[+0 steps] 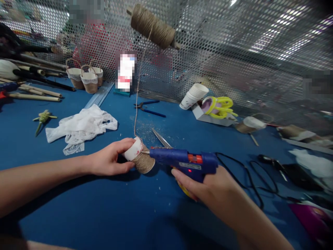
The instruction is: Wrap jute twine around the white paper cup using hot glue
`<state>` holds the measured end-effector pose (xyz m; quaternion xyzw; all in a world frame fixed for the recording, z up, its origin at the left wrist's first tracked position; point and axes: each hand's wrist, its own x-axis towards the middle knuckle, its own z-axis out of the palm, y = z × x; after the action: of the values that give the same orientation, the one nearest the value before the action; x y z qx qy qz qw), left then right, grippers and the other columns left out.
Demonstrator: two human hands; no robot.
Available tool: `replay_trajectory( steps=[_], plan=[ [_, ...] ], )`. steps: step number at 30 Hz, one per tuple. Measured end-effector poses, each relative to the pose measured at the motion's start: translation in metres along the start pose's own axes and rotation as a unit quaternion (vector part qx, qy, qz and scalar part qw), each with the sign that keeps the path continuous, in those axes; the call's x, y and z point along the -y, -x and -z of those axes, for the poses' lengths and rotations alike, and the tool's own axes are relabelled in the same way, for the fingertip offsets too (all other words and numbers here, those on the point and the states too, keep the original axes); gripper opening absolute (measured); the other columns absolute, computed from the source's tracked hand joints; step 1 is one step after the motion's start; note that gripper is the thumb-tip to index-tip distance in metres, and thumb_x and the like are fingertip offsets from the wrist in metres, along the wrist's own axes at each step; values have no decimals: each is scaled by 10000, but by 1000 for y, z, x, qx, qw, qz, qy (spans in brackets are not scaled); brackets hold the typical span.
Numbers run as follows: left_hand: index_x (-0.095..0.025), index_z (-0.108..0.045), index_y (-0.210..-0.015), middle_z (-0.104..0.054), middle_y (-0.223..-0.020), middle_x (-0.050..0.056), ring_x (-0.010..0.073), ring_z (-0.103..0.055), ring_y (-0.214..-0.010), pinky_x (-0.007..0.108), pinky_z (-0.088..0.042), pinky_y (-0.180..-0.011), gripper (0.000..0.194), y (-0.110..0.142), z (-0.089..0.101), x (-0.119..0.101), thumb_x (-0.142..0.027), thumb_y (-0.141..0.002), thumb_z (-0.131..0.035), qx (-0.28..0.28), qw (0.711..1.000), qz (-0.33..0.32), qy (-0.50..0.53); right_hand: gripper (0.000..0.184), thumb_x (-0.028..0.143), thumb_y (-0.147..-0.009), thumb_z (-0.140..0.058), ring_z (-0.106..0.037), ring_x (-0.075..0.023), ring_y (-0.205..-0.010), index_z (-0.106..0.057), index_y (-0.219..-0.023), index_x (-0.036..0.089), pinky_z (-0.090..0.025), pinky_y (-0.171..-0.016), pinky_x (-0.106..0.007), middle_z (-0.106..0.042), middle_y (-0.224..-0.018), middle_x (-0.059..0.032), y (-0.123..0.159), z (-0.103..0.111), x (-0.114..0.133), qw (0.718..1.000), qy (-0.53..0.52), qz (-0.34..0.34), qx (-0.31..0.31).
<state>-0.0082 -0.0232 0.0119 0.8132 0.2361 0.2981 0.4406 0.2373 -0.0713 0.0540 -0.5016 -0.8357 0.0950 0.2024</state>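
My left hand [114, 158] is closed around a paper cup [144, 161], tilted on its side just over the blue table. Brown twine wraps the cup's lower part, while its upper part is bare white with a red print. From the cup, a strand of twine runs up to a spool [153, 26]. In my right hand [197, 185] is a blue glue gun [182, 160] with a small red light lit. Its nozzle points left and meets the cup at the edge of the twine. Scissors [161, 138] lie behind the glue gun, their handles partly hidden by it.
White lace [83, 125] and blue-handled pliers [151, 108] lie on the table [109, 208]. Several twine-wrapped baskets [90, 82] stand at the back left. Stacked paper cups [194, 95] lean by a white box [213, 118]. The black cord [247, 170] loops at right, before a perforated metal screen [223, 45].
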Motion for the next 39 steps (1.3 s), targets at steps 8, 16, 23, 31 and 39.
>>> replay_trajectory(
  steps=[8, 16, 23, 31, 39],
  plan=[
    [-102, -517, -1004, -560, -964, 89, 183, -540, -889, 294, -449, -802, 257, 1, -1, 3, -137, -750, -521, -10, 1000, 4, -5, 253, 410, -722, -499, -449, -114, -321, -479, -538, 238, -389, -341, -233, -443, -351, 46, -18, 7, 13, 948, -177, -246, 95],
    [-100, -546, -941, -563, -984, 110, 194, -534, -907, 319, -440, -823, 204, -1, -2, 3, -135, -742, -522, -12, 999, -12, -28, 286, 393, -726, -533, -473, -111, -399, -514, -504, 214, -407, -423, -233, -469, -379, 32, -22, 7, 7, 934, -229, -255, 100],
    [-99, -521, -996, -557, -972, 96, 176, -537, -892, 314, -447, -811, 256, 0, -3, 4, -147, -745, -526, -29, 1000, 2, -1, 308, 455, -677, -620, -519, -108, -479, -577, -769, 164, -418, -444, -227, -573, -564, 13, -28, 14, -21, 895, -306, -325, -9],
    [-117, -508, -1002, -564, -944, 71, 167, -548, -848, 308, -459, -780, 267, 2, -6, 4, -173, -742, -535, -71, 997, 32, -11, 352, 488, -712, -550, -462, -105, -383, -513, -566, 170, -401, -422, -259, -494, -436, 6, -61, -9, -80, 914, -164, -360, -85],
    [-119, -501, -961, -553, -957, 98, 182, -524, -895, 316, -443, -814, 219, 1, -6, -1, -157, -746, -517, -65, 995, -32, -67, 290, 364, -707, -583, -586, -240, -693, -526, -495, 174, -415, -577, -326, -594, -588, -102, -74, -11, -76, 934, -46, -349, -64]
  ],
)
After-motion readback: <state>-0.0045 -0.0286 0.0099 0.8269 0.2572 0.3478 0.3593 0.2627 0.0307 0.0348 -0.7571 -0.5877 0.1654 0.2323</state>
